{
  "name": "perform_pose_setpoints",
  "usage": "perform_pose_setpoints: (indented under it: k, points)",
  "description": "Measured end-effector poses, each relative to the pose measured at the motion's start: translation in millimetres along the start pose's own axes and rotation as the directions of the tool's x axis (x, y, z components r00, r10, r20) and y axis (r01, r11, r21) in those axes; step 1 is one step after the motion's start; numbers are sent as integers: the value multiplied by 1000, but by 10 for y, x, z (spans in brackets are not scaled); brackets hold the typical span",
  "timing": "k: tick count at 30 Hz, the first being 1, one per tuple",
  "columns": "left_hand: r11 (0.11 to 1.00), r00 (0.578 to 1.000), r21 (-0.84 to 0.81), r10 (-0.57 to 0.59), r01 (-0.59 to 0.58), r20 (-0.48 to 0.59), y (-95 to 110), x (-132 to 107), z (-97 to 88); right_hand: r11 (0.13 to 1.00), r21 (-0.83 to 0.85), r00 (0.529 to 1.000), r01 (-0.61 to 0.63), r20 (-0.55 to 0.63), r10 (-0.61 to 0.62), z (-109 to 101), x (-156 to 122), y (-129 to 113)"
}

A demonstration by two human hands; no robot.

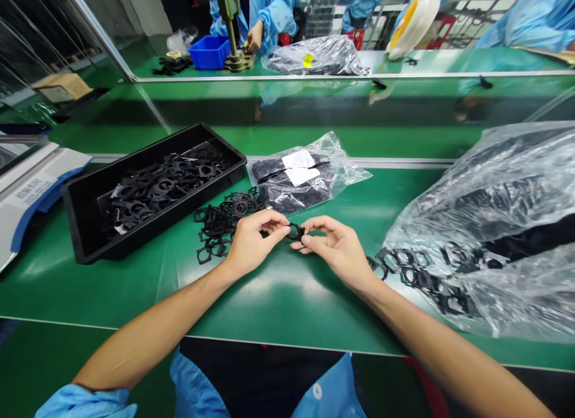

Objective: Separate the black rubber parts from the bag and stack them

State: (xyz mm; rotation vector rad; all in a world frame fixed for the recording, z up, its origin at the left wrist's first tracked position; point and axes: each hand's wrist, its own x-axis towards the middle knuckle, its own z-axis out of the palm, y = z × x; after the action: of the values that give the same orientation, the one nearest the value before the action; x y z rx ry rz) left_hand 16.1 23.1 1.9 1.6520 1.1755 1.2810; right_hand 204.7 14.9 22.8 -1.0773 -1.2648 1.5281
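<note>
Between my two hands is a small black ring-shaped plastic part [294,232], held a little above the green table. My left hand [254,238] pinches its left edge with thumb and fingertips. On its right edge, the fingers of my right hand [335,247] are closed as well. Just behind my left hand lies a loose pile of black rings [229,217]. More black ring parts [422,271] spill from the mouth of a large clear plastic bag [503,190], to the right of my right hand.
A black tray [135,241] full of black parts stands at left, near a white and blue device [38,190]. A labelled clear bag [314,172] lies behind the pile. Across a metal-edged divider, people in blue work near a blue bin [209,52] and a press [233,32].
</note>
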Motion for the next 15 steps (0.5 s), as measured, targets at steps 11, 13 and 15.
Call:
perform_pose_setpoints:
  k: [11,13,15]
  points:
    - [975,986,148,165,-168,35,35,2,-58,999,42,1000,9,-14,-8,0,12,2]
    - [975,987,149,159,-162,33,32,3,-52,999,45,1000,7,-9,-7,0,12,3]
    - [979,989,137,145,-147,24,24,3,-39,999,46,1000,7,-3,-7,0,12,6]
